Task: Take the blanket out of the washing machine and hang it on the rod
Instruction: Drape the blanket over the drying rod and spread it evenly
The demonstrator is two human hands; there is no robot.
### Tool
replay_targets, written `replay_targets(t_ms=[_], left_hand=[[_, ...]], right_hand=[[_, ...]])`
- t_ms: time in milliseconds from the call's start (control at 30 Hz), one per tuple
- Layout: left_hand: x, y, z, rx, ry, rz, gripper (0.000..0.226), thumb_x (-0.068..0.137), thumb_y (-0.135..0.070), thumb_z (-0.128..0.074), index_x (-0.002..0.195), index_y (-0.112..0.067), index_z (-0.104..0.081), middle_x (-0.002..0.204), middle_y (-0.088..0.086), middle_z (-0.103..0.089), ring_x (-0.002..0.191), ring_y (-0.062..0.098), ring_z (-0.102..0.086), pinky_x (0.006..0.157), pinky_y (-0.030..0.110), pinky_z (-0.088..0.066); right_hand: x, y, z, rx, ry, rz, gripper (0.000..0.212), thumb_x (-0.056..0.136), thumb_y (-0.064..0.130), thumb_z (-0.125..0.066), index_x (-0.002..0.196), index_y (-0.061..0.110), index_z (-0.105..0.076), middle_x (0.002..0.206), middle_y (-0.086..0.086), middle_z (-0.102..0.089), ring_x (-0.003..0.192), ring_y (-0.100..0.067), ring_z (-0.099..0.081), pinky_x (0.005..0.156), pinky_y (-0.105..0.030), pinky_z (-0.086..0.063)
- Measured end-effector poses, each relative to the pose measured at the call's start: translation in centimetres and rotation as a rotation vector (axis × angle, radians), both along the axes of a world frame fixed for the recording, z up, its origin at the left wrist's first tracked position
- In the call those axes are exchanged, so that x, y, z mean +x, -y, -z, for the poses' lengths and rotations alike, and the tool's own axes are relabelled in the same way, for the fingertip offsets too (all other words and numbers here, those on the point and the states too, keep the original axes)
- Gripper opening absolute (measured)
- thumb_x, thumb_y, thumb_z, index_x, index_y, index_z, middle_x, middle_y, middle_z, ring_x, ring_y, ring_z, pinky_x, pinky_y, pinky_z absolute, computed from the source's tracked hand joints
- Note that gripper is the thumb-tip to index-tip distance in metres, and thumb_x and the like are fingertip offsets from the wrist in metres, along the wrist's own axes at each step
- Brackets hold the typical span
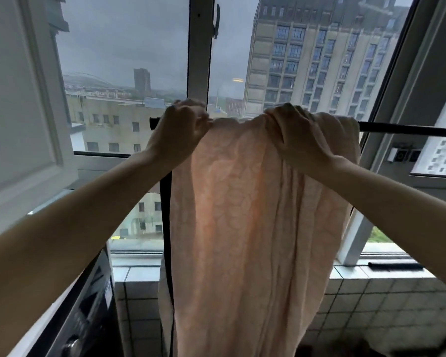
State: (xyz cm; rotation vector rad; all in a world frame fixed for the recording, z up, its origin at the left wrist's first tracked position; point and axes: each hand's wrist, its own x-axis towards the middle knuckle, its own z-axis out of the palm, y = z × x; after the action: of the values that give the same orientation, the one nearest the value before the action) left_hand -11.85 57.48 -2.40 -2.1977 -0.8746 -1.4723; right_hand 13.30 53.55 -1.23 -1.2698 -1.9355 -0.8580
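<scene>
Already the soft, limp blanket (245, 215) is bunched over the rod (410, 130), gripped along its top fold by the left hand (180, 132) and right hand (298, 136), fingers curled.

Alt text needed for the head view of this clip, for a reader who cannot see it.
Two hands grip the top edge of a peach blanket draped over a dark rod before a window: left hand at its left end, right hand further right. A washing machine sits lower left beside a tiled wall.
</scene>
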Motion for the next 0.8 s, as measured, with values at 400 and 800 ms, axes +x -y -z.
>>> replay_targets(t_ms=[400, 800], left_hand=[[-3.2, -0.5, 5.2, -0.009, 0.440, -0.044, 0.067, 0.087, -0.031, -0.068, 0.140, -0.005, -0.038, 0.144, 0.013, -0.039, 0.131, 0.026, -0.041, 0.106, 0.036, -0.039], [-3.2, 0.3, 11.6, -0.672, 0.611, 0.242, 0.026, 0.082, -0.013, -0.064, 0.079, 0.011, -0.055, 0.072, 0.009, -0.050, 0.066, 0.016, -0.041, 0.061, 0.031, -0.036]], right_hand=[[-3.5, -0.4, 2.5, 0.128, 0.204, 0.113, 0.045, 0.087, 0.035, -0.062, 0.122, 0.009, -0.052, 0.126, -0.011, -0.053, 0.119, -0.035, -0.046, 0.104, -0.052, -0.032], [-3.8, -0.2, 13.5, 0.036, 0.915, -0.165, 0.045, 0.078, 0.012, -0.061, 0.122, 0.016, -0.062, 0.140, -0.014, -0.051, 0.136, -0.042, -0.035, 0.112, -0.065, -0.012]])
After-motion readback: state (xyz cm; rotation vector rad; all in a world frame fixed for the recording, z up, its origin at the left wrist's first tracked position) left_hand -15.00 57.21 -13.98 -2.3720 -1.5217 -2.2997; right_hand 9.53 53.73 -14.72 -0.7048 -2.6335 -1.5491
